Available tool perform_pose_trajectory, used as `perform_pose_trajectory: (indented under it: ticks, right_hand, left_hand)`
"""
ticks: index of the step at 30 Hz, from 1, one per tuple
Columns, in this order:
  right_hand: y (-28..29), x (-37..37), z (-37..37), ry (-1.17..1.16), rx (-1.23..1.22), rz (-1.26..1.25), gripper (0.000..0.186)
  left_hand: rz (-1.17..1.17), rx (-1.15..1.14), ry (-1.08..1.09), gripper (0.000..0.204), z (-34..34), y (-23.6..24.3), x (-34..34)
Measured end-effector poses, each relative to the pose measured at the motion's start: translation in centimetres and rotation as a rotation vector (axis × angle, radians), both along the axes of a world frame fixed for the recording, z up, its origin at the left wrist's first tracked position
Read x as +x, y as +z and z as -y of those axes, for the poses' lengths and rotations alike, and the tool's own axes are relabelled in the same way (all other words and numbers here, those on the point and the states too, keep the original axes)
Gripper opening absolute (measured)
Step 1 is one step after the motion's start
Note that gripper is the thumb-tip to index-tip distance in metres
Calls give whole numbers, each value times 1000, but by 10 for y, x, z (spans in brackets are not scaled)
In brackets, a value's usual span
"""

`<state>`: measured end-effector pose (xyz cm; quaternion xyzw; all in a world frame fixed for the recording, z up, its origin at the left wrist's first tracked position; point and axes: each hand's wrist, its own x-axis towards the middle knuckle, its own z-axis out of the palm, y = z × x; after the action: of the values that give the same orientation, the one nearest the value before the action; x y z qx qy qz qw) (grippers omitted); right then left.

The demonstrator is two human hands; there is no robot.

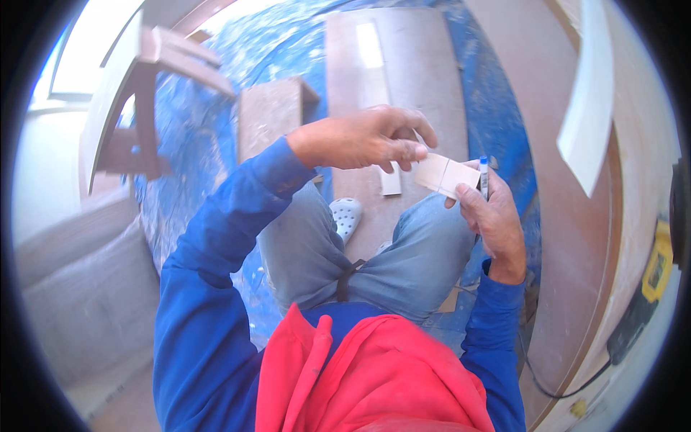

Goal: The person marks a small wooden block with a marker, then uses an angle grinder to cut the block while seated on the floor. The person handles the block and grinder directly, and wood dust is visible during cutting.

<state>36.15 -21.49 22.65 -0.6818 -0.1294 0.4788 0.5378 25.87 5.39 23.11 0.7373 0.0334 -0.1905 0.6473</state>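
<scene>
A small pale rectangular wood piece (448, 174) with a thin pencil line across it is held between both hands above my knees. My left hand (371, 137) reaches over from the left and pinches its left end with thumb and fingers. My right hand (495, 216) supports its right end from below and also grips a blue-capped marker (484, 176) standing upright between the fingers. Both arms wear blue sleeves. Below the hands are my grey trousers and a white clog (347, 216).
A long brown board (392, 79) lies on the blue dusty tarp (216, 144) ahead, a small wooden box (272, 111) beside it. A wooden stool (147, 101) stands at left. Large brown panels (568, 237) lean at right, with a yellow-black power tool (651, 281).
</scene>
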Motion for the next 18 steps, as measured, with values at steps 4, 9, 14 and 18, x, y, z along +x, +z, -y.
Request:
perform_pose_trajectory:
  ticks: [4,9,14,18]
  right_hand:
    - [-23,5,-55,217,99,-57,32]
    - [-118,40,-93,232,-62,454,39]
    - [-297,46,-40,255,-517,1028,32]
    - [-399,-9,43,231,-635,963,32]
  left_hand:
    - [-29,168,127,42,-11,0,-46]
    - [-257,44,588,33,-63,-49,-126]
    - [-421,-101,1119,32,-132,-155,-194]
    - [-413,-110,1199,32,-145,-194,-213]
